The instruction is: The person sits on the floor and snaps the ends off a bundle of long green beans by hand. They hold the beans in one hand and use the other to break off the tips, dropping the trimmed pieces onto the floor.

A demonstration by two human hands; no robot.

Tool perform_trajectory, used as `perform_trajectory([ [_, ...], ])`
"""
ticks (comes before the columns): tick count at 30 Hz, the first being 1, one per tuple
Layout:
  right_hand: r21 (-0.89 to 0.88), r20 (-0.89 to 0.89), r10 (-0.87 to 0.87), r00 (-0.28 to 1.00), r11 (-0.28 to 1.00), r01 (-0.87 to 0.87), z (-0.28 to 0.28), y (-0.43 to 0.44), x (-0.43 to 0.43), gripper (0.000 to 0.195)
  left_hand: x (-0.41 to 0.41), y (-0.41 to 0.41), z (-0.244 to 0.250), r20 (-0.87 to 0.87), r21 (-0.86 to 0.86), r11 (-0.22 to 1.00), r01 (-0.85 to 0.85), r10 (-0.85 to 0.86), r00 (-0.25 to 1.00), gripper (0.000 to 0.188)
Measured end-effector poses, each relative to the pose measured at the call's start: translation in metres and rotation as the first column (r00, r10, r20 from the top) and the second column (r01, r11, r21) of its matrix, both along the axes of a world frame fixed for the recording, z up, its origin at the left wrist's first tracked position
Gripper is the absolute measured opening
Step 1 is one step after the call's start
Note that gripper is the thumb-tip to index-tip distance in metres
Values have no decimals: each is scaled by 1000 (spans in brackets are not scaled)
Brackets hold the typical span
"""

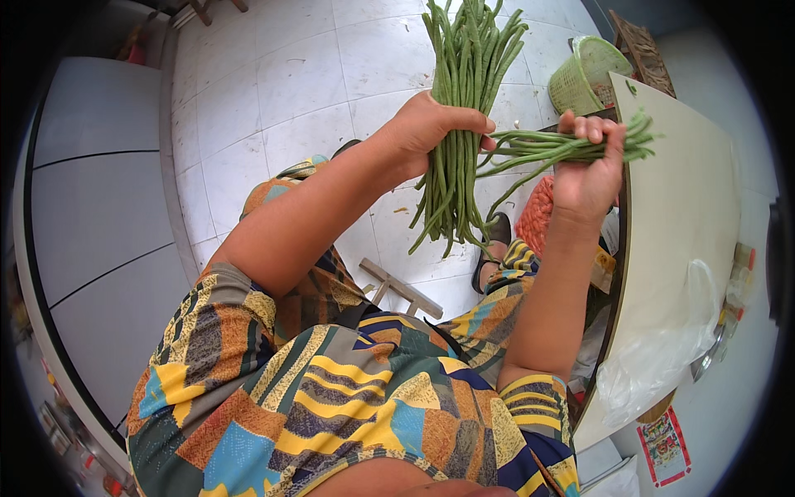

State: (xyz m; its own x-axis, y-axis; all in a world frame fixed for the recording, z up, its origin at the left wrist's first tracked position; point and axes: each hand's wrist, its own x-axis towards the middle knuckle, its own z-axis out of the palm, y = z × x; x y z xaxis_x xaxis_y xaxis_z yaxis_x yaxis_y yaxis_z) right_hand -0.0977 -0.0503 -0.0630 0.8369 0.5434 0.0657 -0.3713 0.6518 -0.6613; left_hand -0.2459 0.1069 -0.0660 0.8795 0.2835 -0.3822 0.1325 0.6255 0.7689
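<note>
A thick bundle of green long beans (463,81) hangs upright in my left hand (438,127), gripped around its middle with the thumb across the front. My right hand (590,158) is closed around a smaller bunch of long beans (534,146), which lies roughly level. The bunch's blurred tips stick out past my right fist. Its other ends reach to the thick bundle just below my left thumb; whether some are tucked behind it I cannot tell. Both hands are held up over the tiled floor.
A pale table (677,205) runs along the right, with a clear plastic bag (652,360) on it. Past its far end stands a green plastic basket (562,77). A red mesh sack (535,214) rests beside the table. Below my hands is a wooden stool part (400,289). Grey cabinets (102,205) line the left.
</note>
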Motion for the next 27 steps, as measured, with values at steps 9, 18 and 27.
perform_trajectory([
  [9,-381,-2,59,998,923,-56,7,15,-29,16,-2,2,4,-1,49,998,45,-45,999,25],
  [18,-494,57,180,982,860,-129,3,25,-47,14,4,-7,0,47,56,996,70,-72,996,26],
  [27,-228,2,-16,1000,974,16,8,22,-37,9,3,-10,9,-21,25,998,51,-51,998,29],
])
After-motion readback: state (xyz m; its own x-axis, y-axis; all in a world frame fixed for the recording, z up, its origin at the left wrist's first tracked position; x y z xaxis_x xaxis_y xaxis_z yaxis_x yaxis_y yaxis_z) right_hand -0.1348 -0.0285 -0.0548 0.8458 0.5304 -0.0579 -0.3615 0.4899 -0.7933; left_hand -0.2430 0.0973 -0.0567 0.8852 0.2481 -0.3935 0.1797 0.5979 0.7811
